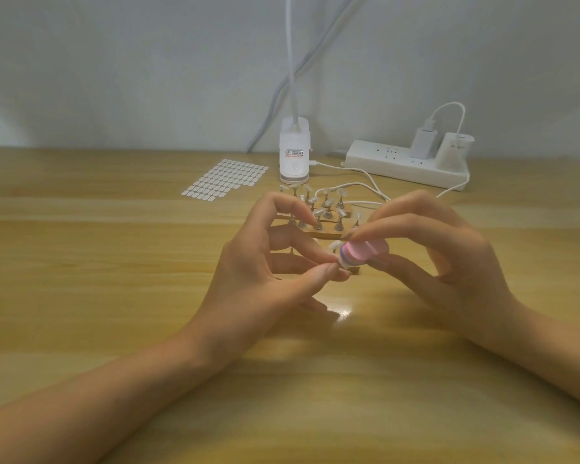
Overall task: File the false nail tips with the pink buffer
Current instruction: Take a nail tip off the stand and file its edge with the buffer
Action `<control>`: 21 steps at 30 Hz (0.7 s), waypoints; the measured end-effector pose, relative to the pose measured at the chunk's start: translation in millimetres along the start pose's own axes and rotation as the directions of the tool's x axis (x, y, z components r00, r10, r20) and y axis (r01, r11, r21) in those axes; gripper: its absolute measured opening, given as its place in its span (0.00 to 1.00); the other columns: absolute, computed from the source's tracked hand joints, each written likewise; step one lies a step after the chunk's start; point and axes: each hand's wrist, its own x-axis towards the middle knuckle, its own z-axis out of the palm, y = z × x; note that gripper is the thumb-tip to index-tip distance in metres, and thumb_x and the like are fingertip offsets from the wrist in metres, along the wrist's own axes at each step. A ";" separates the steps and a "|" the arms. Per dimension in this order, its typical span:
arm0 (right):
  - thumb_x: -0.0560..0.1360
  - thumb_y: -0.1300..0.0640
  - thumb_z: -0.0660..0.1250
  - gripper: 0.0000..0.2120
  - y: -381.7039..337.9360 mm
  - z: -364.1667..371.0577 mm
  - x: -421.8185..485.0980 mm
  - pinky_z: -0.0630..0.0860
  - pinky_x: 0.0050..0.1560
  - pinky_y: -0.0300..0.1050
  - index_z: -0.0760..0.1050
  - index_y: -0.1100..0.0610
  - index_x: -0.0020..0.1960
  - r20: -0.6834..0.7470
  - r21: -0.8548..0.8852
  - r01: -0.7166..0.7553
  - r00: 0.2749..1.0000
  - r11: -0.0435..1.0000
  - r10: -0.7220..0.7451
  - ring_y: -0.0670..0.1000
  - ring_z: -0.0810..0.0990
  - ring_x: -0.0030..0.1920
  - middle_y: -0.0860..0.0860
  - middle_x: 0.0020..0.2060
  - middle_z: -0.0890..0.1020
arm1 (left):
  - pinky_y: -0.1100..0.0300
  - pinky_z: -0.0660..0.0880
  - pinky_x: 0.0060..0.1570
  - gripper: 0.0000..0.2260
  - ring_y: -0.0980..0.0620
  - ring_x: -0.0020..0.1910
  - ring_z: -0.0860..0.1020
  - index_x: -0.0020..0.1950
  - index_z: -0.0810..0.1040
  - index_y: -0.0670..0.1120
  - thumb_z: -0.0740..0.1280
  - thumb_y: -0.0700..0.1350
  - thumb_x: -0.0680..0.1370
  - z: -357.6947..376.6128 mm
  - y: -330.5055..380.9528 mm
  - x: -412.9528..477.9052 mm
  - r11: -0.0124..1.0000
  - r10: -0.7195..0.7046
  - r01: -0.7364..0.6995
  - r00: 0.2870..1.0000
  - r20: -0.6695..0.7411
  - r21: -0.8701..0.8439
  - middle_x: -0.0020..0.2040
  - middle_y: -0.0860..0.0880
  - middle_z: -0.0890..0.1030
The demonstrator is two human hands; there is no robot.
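Wooden base (318, 233) on table (114, 262), just behind hands: holds rows of upright stands, each with false nail tips (327, 209) on top. Left hand (258, 262) raised over table, thumb and fingers pinch small stand (344, 266) carrying single nail tip (335, 245); index finger arched high. Right hand (449, 249) opposite, fingers curled round pink buffer (365, 251), index on top; buffer end touches single nail tip. Far side: sticker sheet (225, 177), lamp clip (294, 152), power strip (406, 162).
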 end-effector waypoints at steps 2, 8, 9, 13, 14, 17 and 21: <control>0.78 0.59 0.70 0.09 -0.7 0.1 -0.1 0.76 0.54 0.46 0.79 0.52 0.58 0.006 0.002 -0.006 1.000 1.000 0.006 0.51 0.80 0.52 0.54 0.49 0.79 | 0.57 0.80 0.29 0.18 0.47 0.45 0.87 0.54 0.71 0.52 0.76 0.38 0.73 -0.4 -0.8 0.4 1.000 0.014 -0.013 1.000 -0.014 0.022 0.40 0.49 0.85; 0.77 0.61 0.71 0.10 -2.6 0.0 0.1 0.76 0.55 0.44 0.80 0.53 0.58 0.002 -0.017 0.007 1.000 1.000 -0.007 0.50 0.80 0.51 0.53 0.48 0.79 | 0.58 0.79 0.28 0.19 0.46 0.45 0.86 0.54 0.71 0.52 0.74 0.36 0.72 -0.8 -0.6 0.9 1.000 0.009 -0.009 1.000 -0.005 0.008 0.42 0.45 0.85; 0.77 0.61 0.71 0.11 -3.6 0.7 0.2 0.76 0.55 0.44 0.80 0.53 0.58 0.003 -0.021 0.013 1.000 1.000 -0.013 0.50 0.80 0.50 0.54 0.48 0.79 | 0.58 0.78 0.28 0.19 0.45 0.44 0.87 0.54 0.71 0.52 0.74 0.36 0.72 -0.8 -0.7 0.7 1.000 0.008 -0.008 1.000 -0.002 0.009 0.42 0.45 0.85; 0.76 0.62 0.72 0.12 -5.7 1.4 1.6 0.76 0.55 0.43 0.80 0.54 0.58 -0.008 -0.060 0.022 1.000 0.998 -0.022 0.51 0.81 0.50 0.54 0.47 0.80 | 0.60 0.77 0.27 0.19 0.46 0.44 0.87 0.54 0.72 0.52 0.75 0.36 0.71 -0.8 -0.7 0.1 1.000 0.006 -0.006 1.000 -0.011 0.020 0.40 0.47 0.84; 0.75 0.63 0.72 0.12 -7.0 1.0 2.0 0.76 0.55 0.43 0.80 0.54 0.57 -0.012 -0.064 0.019 1.000 0.998 -0.020 0.51 0.81 0.50 0.55 0.46 0.80 | 0.61 0.76 0.26 0.19 0.46 0.43 0.87 0.54 0.72 0.52 0.75 0.36 0.71 -0.9 -0.7 0.1 1.000 0.007 -0.007 1.000 -0.016 0.027 0.38 0.48 0.84; 0.76 0.62 0.73 0.10 -15.9 5.0 0.3 0.77 0.53 0.43 0.82 0.56 0.57 -0.004 -0.060 0.047 0.999 0.997 -0.047 0.50 0.81 0.48 0.54 0.46 0.79 | 0.60 0.76 0.27 0.18 0.50 0.41 0.86 0.52 0.72 0.53 0.77 0.41 0.70 -1.3 0.0 -0.2 0.995 0.030 -0.027 0.999 -0.033 0.100 0.36 0.52 0.83; 0.76 0.62 0.73 0.10 -18.4 4.9 1.5 0.77 0.52 0.44 0.82 0.57 0.57 0.001 -0.065 0.060 0.998 0.996 -0.060 0.50 0.81 0.48 0.54 0.46 0.79 | 0.57 0.78 0.33 0.18 0.52 0.40 0.85 0.50 0.71 0.52 0.78 0.45 0.69 -1.3 0.8 0.6 0.987 0.047 -0.039 0.998 -0.048 0.154 0.35 0.54 0.82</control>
